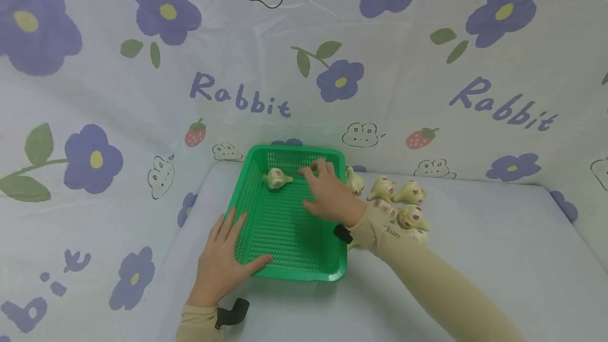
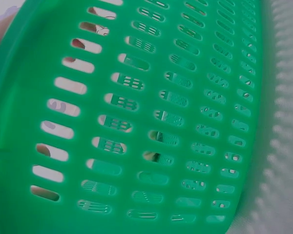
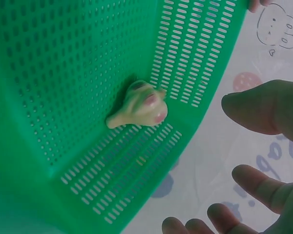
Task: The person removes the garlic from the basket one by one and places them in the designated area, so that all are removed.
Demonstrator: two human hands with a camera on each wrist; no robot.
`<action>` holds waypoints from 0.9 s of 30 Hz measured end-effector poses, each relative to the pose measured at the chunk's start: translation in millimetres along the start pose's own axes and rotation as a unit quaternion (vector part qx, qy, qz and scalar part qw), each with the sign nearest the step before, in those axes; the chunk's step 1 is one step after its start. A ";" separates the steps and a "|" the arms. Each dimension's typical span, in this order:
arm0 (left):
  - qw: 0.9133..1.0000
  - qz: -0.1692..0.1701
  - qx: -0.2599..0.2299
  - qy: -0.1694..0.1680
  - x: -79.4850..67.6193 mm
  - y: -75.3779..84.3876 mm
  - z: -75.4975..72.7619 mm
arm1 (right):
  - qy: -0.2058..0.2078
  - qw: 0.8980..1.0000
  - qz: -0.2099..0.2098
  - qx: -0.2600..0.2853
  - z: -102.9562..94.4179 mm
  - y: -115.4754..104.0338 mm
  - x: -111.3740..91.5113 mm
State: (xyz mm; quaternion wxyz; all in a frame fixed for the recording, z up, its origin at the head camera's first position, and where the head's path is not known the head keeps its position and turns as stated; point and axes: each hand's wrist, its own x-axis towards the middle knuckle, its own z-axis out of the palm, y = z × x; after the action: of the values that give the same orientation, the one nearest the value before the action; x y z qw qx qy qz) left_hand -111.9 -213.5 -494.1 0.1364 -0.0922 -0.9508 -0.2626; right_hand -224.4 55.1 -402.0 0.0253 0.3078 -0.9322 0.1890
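A green plastic basket (image 1: 285, 148) with perforated walls holds one garlic bulb (image 1: 276, 178) near its far left corner. My left hand (image 1: 222, 260) rests on the basket's near left corner, fingers spread over the left rim and thumb across the front rim. Over the basket's right side reaches my right hand (image 1: 329, 190). In the right wrist view, its thumb (image 3: 263, 107) and fingers stand apart with nothing between them, and the garlic bulb (image 3: 142, 105) lies against the basket wall. The left wrist view shows mostly the basket's slotted outer wall (image 2: 93, 73).
Several more garlic bulbs (image 1: 412, 216) lie grouped on the white table (image 1: 494, 257) to the right of the basket, partly hidden by the right forearm. Behind the table hangs a printed cloth (image 1: 399, 67) with flowers and lettering.
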 end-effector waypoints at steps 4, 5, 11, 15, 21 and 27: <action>1.000 -0.002 -0.001 -0.003 0.2 0.1 1.4 | -0.007 1.000 -0.006 -0.008 4.9 -1.9 8.8; 1.000 -0.002 -0.002 -0.004 0.4 0.5 1.5 | -0.005 1.000 -0.008 -0.011 6.3 -1.8 10.5; 1.000 0.003 0.000 -0.004 3.1 2.5 0.3 | -0.002 1.000 -0.015 -0.020 11.9 -1.5 18.6; 1.000 0.003 0.003 -0.003 3.9 1.4 0.2 | -0.009 1.000 -0.010 -0.017 14.7 -2.1 25.8; 1.000 0.000 0.007 -0.007 4.1 0.2 0.4 | -0.024 1.000 0.005 0.003 21.2 -4.0 36.9; 1.000 -0.004 0.014 -0.006 1.4 -1.6 2.0 | -0.036 0.999 0.010 0.010 30.0 -5.8 46.5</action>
State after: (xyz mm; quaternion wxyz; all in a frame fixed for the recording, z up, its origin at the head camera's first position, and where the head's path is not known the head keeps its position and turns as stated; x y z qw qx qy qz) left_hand -114.0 -213.7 -496.0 0.1308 -0.0875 -0.9557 -0.2489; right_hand -256.6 13.5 -420.3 -0.0129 0.3054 -0.9336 0.1870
